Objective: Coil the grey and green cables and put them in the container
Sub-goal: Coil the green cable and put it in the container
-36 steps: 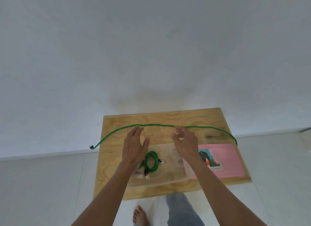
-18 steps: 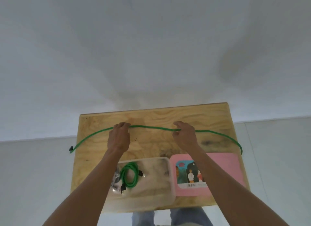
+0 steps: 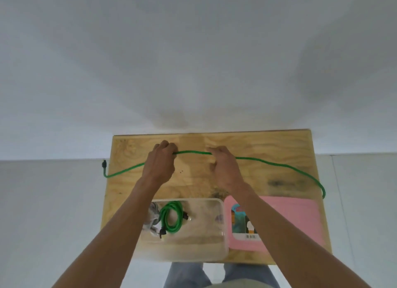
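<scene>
A long green cable lies stretched across the far half of the wooden table. Its black left plug hangs past the table's left edge and its right end bends over the right edge. My left hand and my right hand both grip this cable near its middle, a short span apart. A clear plastic container stands at the near edge. Inside it sit a coiled green cable and, beside that on the left, a coiled grey cable.
A pink lid with a picture label lies on the table right of the container. A white wall rises just behind the table. White floor surrounds the table, and my legs show below its near edge.
My left hand moved from above the container to the long green cable and closed on it. The cable's left part slid nearer; its middle span now runs between both hands.
</scene>
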Demonstrator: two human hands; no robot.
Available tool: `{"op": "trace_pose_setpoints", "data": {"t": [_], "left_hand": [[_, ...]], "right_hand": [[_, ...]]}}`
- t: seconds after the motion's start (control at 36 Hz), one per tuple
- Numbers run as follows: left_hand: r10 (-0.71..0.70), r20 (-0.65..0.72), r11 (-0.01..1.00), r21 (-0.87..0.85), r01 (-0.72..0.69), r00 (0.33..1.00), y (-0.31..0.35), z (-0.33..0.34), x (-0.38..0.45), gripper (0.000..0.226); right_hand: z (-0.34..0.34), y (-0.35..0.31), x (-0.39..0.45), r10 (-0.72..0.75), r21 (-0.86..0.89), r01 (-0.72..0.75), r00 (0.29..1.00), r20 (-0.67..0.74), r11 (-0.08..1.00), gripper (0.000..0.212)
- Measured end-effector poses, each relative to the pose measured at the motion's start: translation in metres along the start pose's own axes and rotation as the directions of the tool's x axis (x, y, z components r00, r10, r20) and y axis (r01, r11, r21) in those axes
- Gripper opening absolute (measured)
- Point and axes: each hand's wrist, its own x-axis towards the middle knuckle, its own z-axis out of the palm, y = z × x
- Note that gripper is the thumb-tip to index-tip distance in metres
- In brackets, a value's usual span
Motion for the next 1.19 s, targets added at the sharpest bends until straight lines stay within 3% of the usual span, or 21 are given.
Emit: {"op": "trace_pose_setpoints", "data": {"t": [0.14, 0.25, 0.47, 0.67, 0.86, 0.94, 1.08, 1.19], "left_hand": [[0.158, -0.103, 0.973, -0.151, -0.173, 0.982, 0.018, -0.042, -0.011, 0.011], [0.265, -0.206, 0.923, -0.228, -0.310, 0.942, 0.012, -0.074, -0.033, 0.013], [0.167, -0.429, 0.862, -0.374, -0.343, 0.888, -0.037, -0.128, -0.091, 0.017], [0.101, -0.446, 0.815, -0.476, -0.331, 0.889, -0.076, -0.143, -0.127, 0.015], [0.051, -0.458, 0.780, -0.536, -0.322, 0.887, -0.100, -0.146, -0.138, 0.020], [-0.012, -0.474, 0.692, -0.639, -0.334, 0.881, -0.089, -0.157, -0.144, 0.022], [-0.125, -0.415, 0.387, -0.857, -0.341, 0.901, -0.052, -0.179, -0.149, 0.028], [-0.188, -0.301, 0.083, -0.953, -0.290, 0.935, -0.014, -0.195, -0.145, 0.036]], "right_hand": [[0.000, -0.064, -0.009, -0.157, -0.020, 0.155, 0.979, -0.134, 0.988, 0.045], [-0.009, -0.111, -0.022, -0.235, -0.065, 0.226, 0.946, -0.222, 0.972, 0.023], [-0.046, -0.193, -0.055, -0.345, -0.021, 0.362, 0.866, -0.363, 0.932, 0.009], [-0.062, -0.254, -0.077, -0.465, -0.105, 0.464, 0.792, -0.395, 0.879, 0.009], [-0.083, -0.284, -0.085, -0.461, -0.102, 0.486, 0.710, -0.533, 0.868, 0.010], [-0.087, -0.278, -0.081, -0.410, -0.114, 0.418, 0.734, -0.542, 0.901, 0.022], [-0.085, -0.262, -0.093, -0.374, -0.152, 0.347, 0.771, -0.516, 0.926, 0.066], [-0.079, -0.249, -0.122, -0.320, -0.030, 0.367, 0.766, -0.557, 0.930, 0.060]]}}
